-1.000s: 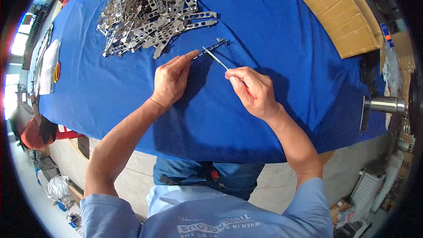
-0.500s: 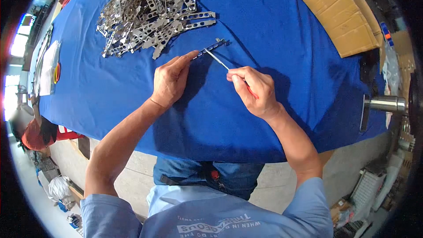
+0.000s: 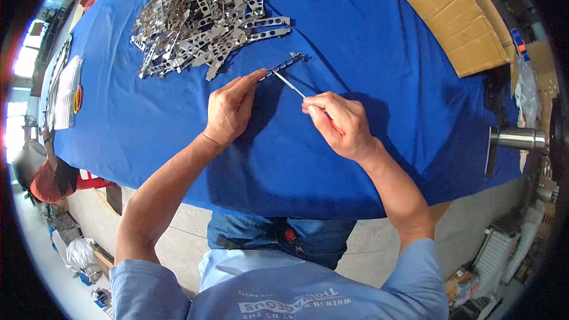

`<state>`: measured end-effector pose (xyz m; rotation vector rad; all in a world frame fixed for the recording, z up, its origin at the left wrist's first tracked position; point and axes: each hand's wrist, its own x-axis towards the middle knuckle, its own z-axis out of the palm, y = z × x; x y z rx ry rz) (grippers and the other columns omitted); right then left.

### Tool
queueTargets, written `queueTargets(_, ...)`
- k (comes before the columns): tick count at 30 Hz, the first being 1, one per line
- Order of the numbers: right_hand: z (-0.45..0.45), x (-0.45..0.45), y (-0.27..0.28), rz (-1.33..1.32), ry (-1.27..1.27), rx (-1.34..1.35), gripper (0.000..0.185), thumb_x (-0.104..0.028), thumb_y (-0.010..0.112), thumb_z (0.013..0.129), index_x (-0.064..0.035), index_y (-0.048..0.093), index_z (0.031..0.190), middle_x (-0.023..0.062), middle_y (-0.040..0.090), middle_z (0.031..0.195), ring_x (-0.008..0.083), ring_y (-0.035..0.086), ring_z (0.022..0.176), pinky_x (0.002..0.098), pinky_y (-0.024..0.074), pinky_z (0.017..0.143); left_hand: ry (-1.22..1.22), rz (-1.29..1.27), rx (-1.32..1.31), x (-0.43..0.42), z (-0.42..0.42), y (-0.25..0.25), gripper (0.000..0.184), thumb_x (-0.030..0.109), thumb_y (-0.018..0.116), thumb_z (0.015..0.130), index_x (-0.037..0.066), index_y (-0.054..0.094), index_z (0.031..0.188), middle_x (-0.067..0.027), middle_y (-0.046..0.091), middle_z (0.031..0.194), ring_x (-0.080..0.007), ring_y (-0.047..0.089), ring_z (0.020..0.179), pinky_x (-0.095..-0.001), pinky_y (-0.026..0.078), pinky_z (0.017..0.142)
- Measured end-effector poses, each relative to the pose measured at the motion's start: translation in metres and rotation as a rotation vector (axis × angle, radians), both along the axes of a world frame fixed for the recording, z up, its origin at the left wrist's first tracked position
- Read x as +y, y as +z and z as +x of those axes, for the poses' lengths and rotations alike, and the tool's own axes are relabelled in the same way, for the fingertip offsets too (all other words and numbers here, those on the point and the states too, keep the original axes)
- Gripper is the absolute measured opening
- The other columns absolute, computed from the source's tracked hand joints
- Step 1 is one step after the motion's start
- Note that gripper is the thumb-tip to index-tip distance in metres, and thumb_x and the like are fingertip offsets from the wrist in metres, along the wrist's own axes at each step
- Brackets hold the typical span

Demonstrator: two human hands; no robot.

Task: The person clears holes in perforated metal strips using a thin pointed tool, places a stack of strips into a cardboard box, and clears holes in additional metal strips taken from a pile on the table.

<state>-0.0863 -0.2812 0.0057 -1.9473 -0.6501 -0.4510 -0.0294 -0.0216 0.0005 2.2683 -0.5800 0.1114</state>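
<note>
My left hand (image 3: 230,109) is closed on the near end of a narrow perforated metal strip (image 3: 284,65), which points away to the upper right. My right hand (image 3: 341,121) grips a slim red-handled file (image 3: 290,85), its grey shaft reaching up and left. The shaft's tip touches the strip's edge just beyond my left fingers. Behind my left hand lies a large heap of similar perforated metal strips (image 3: 195,24), loosely tangled on the blue cloth. The fingers hide the near end of the held strip.
A blue cloth (image 3: 385,166) covers the table. At the right stand a cardboard box (image 3: 459,21) and a metal cylinder (image 3: 518,139) near the edge. Clear plastic sheets or bags (image 3: 66,95) lie at the left edge. Another person in red (image 3: 50,181) is at far left.
The file's tip has slid a little down and left along the strip, closer to my left fingers. My right hand has shifted slightly left with it; my left hand is nearly still.
</note>
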Motion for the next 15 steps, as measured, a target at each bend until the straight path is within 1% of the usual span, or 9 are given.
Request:
queueTargets(5, 0.004, -0.001, -0.002, 0.004, -0.043, -0.047, 0.005, 0.000, 0.067, 0.098, 0.0026, 0.066, 0.103, 0.0168, 0.072, 0.087, 0.0311, 0.074, 0.073, 0.0396, 0.0579, 0.063, 0.004, 0.034, 0.006, 0.001, 0.002, -0.003, 0.030, 0.001, 0.061, 0.103, 0.005, 0.072, 0.131, -0.0173, 0.076, 0.104, -0.0226, 0.075, 0.090, -0.0329, 0.057, 0.081)
queueTargets(8, 0.003, 0.000, -0.001, -0.011, -0.036, -0.047, 0.006, 0.001, 0.067, 0.098, 0.0023, 0.066, 0.103, 0.0169, 0.072, 0.088, 0.0309, 0.074, 0.073, 0.0396, 0.0580, 0.063, 0.010, 0.002, -0.002, 0.000, 0.000, 0.000, 0.029, 0.002, 0.061, 0.104, 0.006, 0.073, 0.130, -0.0167, 0.076, 0.102, -0.0211, 0.074, 0.088, -0.0322, 0.057, 0.079)
queueTargets(11, 0.001, -0.003, -0.001, -0.015, -0.010, -0.009, 0.007, 0.000, 0.068, 0.098, 0.0022, 0.066, 0.104, 0.0173, 0.073, 0.089, 0.0309, 0.075, 0.074, 0.0396, 0.0583, 0.063, 0.082, -0.028, 0.079, -0.005, -0.004, 0.008, 0.028, 0.003, 0.061, 0.104, 0.006, 0.073, 0.130, -0.0161, 0.075, 0.099, -0.0195, 0.072, 0.085, -0.0314, 0.056, 0.078)
queueTargets(14, 0.001, 0.001, 0.000, -0.005, 0.000, -0.013, 0.007, 0.000, 0.068, 0.098, 0.0022, 0.066, 0.104, 0.0175, 0.073, 0.089, 0.0310, 0.075, 0.074, 0.0394, 0.0583, 0.064, 0.042, -0.072, 0.002, -0.002, -0.001, 0.000, 0.028, 0.004, 0.061, 0.104, 0.007, 0.072, 0.130, -0.0153, 0.075, 0.097, -0.0181, 0.070, 0.082, -0.0305, 0.055, 0.077)
queueTargets(15, 0.001, 0.004, 0.001, 0.005, -0.015, -0.021, 0.007, 0.000, 0.067, 0.098, 0.0022, 0.066, 0.104, 0.0175, 0.073, 0.089, 0.0310, 0.075, 0.074, 0.0393, 0.0583, 0.064, 0.040, -0.076, -0.010, -0.002, 0.000, 0.000, 0.027, 0.004, 0.062, 0.103, 0.007, 0.073, 0.128, -0.0158, 0.075, 0.098, -0.0223, 0.072, 0.081, -0.0327, 0.056, 0.075)
